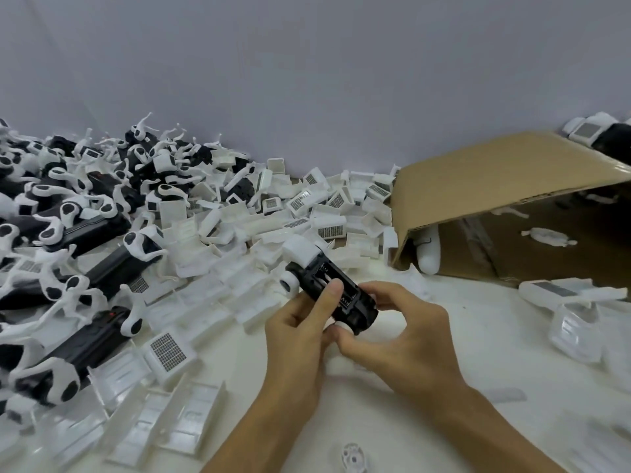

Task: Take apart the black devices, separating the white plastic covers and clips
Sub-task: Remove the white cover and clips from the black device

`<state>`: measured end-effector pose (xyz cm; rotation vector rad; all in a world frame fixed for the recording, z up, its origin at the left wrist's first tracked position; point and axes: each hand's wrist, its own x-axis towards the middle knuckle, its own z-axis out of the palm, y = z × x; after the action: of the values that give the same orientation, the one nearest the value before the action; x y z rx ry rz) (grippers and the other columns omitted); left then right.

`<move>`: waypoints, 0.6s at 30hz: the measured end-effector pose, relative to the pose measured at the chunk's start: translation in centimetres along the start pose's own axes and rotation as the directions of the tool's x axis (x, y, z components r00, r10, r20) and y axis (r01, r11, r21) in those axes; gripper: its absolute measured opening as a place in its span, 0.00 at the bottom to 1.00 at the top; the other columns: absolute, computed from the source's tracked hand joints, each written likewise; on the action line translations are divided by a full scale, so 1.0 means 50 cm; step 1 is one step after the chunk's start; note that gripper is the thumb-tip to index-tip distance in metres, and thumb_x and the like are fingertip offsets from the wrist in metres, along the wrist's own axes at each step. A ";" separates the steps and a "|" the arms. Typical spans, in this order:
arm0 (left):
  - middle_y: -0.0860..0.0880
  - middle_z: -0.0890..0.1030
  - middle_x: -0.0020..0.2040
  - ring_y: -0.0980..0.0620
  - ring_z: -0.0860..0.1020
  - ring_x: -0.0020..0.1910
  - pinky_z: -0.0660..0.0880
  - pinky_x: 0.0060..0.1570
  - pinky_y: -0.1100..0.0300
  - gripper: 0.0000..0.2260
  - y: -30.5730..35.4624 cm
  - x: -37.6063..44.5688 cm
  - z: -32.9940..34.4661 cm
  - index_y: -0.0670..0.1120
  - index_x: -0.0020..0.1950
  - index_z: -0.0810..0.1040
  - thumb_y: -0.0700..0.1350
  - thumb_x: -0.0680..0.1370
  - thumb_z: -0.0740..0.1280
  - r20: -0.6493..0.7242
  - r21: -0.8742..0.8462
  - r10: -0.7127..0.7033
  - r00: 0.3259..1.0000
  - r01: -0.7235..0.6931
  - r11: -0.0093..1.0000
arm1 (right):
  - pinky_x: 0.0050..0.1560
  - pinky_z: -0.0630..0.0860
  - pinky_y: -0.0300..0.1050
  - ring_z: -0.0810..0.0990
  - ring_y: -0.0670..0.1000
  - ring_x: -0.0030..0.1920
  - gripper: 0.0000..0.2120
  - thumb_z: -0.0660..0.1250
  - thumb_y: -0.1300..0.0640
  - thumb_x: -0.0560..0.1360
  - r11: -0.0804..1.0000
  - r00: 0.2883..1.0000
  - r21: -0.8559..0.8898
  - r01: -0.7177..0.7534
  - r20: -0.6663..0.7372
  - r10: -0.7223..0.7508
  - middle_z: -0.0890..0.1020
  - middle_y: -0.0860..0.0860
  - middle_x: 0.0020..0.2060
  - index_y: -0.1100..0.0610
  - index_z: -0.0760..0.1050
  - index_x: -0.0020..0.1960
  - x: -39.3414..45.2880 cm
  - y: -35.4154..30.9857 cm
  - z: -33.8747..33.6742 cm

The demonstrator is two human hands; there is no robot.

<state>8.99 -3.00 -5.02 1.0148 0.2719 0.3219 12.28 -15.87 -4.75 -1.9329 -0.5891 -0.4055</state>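
Both hands, left hand (300, 322) and right hand (396, 322), grip one black device (333, 288)

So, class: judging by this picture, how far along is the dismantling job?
Done: a heap of loose white covers lies mid-table. In hand: the left hand and right hand both grip one black device with a white cover still on its far end. Left: a pile of black devices with white clips on the left.
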 end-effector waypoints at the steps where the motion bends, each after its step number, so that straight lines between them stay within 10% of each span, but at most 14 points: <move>1: 0.39 0.86 0.54 0.41 0.85 0.54 0.82 0.48 0.53 0.15 0.000 -0.001 0.001 0.43 0.51 0.87 0.50 0.69 0.76 0.013 -0.005 -0.007 1.000 0.007 1.000 | 0.54 0.77 0.36 0.82 0.42 0.50 0.26 0.81 0.47 0.60 1.000 1.000 -0.016 0.004 0.000 -0.004 0.84 0.39 0.46 0.48 0.80 0.57 -0.003 0.000 0.000; 5: 0.39 0.86 0.53 0.41 0.85 0.53 0.83 0.48 0.56 0.14 0.001 0.002 -0.001 0.43 0.51 0.87 0.50 0.71 0.75 0.014 -0.051 -0.035 0.999 0.036 0.998 | 0.63 0.73 0.40 0.78 0.42 0.60 0.39 0.82 0.46 0.63 0.996 0.991 -0.086 -0.037 0.124 0.047 0.81 0.43 0.58 0.47 0.71 0.71 -0.009 0.001 0.009; 9: 0.41 0.86 0.53 0.41 0.85 0.55 0.80 0.54 0.50 0.14 0.001 0.000 -0.002 0.46 0.52 0.87 0.52 0.70 0.76 0.057 0.044 0.036 0.998 -0.039 0.998 | 0.50 0.74 0.31 0.81 0.39 0.51 0.26 0.76 0.41 0.62 0.999 0.999 -0.037 -0.021 0.038 0.022 0.83 0.37 0.46 0.42 0.73 0.56 -0.007 -0.004 0.008; 12: 0.51 0.87 0.51 0.53 0.85 0.54 0.79 0.49 0.64 0.08 0.001 -0.005 -0.003 0.54 0.51 0.87 0.48 0.72 0.76 0.110 0.236 0.218 0.970 -0.239 0.942 | 0.63 0.73 0.35 0.75 0.34 0.64 0.34 0.80 0.51 0.65 0.993 0.989 0.070 -0.100 0.116 0.092 0.79 0.34 0.60 0.36 0.67 0.64 -0.004 0.012 0.008; 15: 0.61 0.83 0.56 0.65 0.79 0.58 0.73 0.56 0.71 0.19 0.004 -0.002 -0.017 0.54 0.60 0.83 0.36 0.74 0.75 0.253 0.555 0.519 0.817 -0.562 0.613 | 0.72 0.70 0.49 0.67 0.39 0.73 0.43 0.70 0.63 0.68 0.966 0.978 0.230 -0.118 0.195 0.073 0.68 0.36 0.72 0.40 0.57 0.76 -0.004 0.015 0.009; 18: 0.55 0.76 0.67 0.57 0.75 0.67 0.69 0.70 0.59 0.24 -0.001 0.007 -0.024 0.43 0.68 0.77 0.30 0.73 0.72 0.482 0.648 0.642 0.596 -0.736 0.196 | 0.61 0.77 0.37 0.77 0.42 0.65 0.40 0.70 0.64 0.67 0.942 0.988 0.333 -0.052 0.153 0.001 0.76 0.33 0.64 0.44 0.61 0.75 -0.011 0.021 0.005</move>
<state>8.88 -1.94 -5.69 2.0983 -0.2323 1.0614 12.43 -16.15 -5.92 -1.6481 -0.6825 -0.1294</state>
